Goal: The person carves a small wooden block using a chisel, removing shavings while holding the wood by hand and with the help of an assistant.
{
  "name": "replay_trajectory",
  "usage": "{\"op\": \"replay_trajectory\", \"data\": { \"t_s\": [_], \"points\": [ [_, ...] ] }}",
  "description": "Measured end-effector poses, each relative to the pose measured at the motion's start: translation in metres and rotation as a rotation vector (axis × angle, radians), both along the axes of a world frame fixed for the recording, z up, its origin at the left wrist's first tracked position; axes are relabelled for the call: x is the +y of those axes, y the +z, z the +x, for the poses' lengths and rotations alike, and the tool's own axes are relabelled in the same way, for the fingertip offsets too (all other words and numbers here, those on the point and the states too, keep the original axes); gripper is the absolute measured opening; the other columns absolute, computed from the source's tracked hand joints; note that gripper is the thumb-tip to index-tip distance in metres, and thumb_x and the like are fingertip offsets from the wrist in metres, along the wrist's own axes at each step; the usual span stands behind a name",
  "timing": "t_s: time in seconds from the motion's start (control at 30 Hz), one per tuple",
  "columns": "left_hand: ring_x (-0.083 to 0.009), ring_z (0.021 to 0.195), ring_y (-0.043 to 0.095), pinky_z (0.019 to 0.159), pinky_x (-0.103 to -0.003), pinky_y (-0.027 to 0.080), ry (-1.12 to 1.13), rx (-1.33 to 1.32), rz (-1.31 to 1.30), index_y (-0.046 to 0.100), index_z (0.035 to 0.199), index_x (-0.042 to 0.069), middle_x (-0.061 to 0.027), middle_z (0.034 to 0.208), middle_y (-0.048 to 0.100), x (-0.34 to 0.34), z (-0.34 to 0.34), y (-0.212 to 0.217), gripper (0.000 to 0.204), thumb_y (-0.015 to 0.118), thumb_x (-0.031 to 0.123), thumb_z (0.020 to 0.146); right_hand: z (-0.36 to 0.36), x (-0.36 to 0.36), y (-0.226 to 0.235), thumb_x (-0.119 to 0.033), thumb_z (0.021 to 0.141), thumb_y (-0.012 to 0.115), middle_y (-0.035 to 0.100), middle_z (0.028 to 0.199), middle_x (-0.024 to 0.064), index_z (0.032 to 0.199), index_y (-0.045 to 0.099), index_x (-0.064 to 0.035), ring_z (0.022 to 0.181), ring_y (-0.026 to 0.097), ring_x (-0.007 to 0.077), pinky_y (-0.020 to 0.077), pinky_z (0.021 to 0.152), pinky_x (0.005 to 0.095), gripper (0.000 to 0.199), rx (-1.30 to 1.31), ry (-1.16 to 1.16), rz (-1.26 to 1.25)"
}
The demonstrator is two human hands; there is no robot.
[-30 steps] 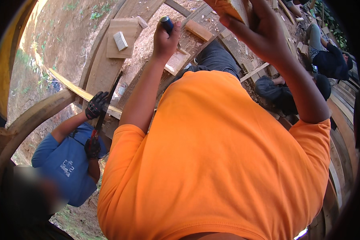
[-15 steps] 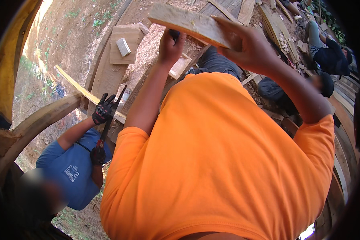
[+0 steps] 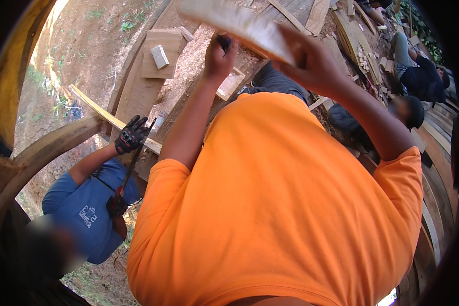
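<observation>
from my distant seat i judge the work part-way along; wood shavings [image 3: 191,57] litter the ground, but i cannot tell what is finished or left, since the tool's lower end is hidden; my left hand [image 3: 220,60], raised, closes around a dark handle [image 3: 223,43]; my right hand [image 3: 315,61], elbow bent outward, half-curls around the near end of a blurred wooden board [image 3: 239,23], slanting over the left hand, contact unclear.

A block [image 3: 159,57] lies on a board [image 3: 175,43]; right of the board, left hand [image 3: 220,60], plank [image 3: 237,23], right hand [image 3: 313,64]; below it, co-worker [image 3: 79,206].
</observation>
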State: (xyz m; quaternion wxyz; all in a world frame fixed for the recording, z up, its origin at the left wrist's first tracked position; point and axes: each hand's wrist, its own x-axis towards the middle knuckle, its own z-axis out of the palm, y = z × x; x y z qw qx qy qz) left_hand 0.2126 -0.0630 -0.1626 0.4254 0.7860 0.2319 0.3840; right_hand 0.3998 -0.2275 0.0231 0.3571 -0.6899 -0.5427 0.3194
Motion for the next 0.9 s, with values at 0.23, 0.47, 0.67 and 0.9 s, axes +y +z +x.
{"op": "replay_trajectory", "data": {
  "t_s": [0.23, 0.47, 0.67, 0.9],
  "points": [
    [-0.0311, 0.087, 0.07, 0.077, -0.04, 0.054, 0.03, 0.102, -0.242, 0.065, 0.101, 0.002, -0.0141, 0.091, 0.07, -0.005, -0.005, 0.005, 0.019, 0.067, 0.02, 0.098, -0.003, 0.0, -0.009, -0.007, 0.089, 0.078, 0.071, 0.115, 0.0137, 0.155, 0.047, -0.0075, 0.096, 0.067, 0.0112, 0.0535, 0.084, 0.0272, 0.073, 0.032, 0.006, 0.123],
    [-0.0318, 0.091, 0.071, 0.081, -0.039, 0.055, 0.051, 0.185, -0.32, 0.063, 0.113, 0.003, -0.0144, 0.092, 0.071, -0.002, -0.01, 0.007, 0.024, 0.067, 0.021, 0.099, -0.006, 0.007, 0.006, -0.009, 0.088, 0.08, 0.071, 0.12, 0.0141, 0.154, 0.046, -0.0074, 0.095, 0.069, 0.0147, 0.0547, 0.086, 0.0304, 0.075, 0.223, -0.117, 0.123],
    [-0.0279, 0.084, 0.068, 0.077, -0.038, 0.054, 0.061, 0.103, -0.266, 0.063, 0.105, 0.003, -0.0126, 0.092, 0.069, 0.002, -0.01, 0.01, 0.02, 0.068, 0.021, 0.099, -0.004, 0.004, 0.01, -0.012, 0.088, 0.081, 0.07, 0.12, 0.0151, 0.155, 0.045, -0.0063, 0.105, 0.068, 0.015, 0.0538, 0.091, 0.0294, 0.076, 0.171, -0.018, 0.008],
    [-0.0175, 0.069, 0.062, 0.066, -0.033, 0.052, 0.026, 0.021, -0.213, 0.054, 0.095, 0.005, -0.0056, 0.077, 0.06, 0.002, -0.011, 0.003, 0.03, 0.066, 0.031, 0.103, 0.006, 0.005, 0.007, -0.012, 0.09, 0.08, 0.065, 0.13, 0.016, 0.156, 0.04, -0.002, 0.119, 0.064, 0.0199, 0.0496, 0.103, 0.0338, 0.077, 0.017, 0.137, -0.127]
  ]
}}
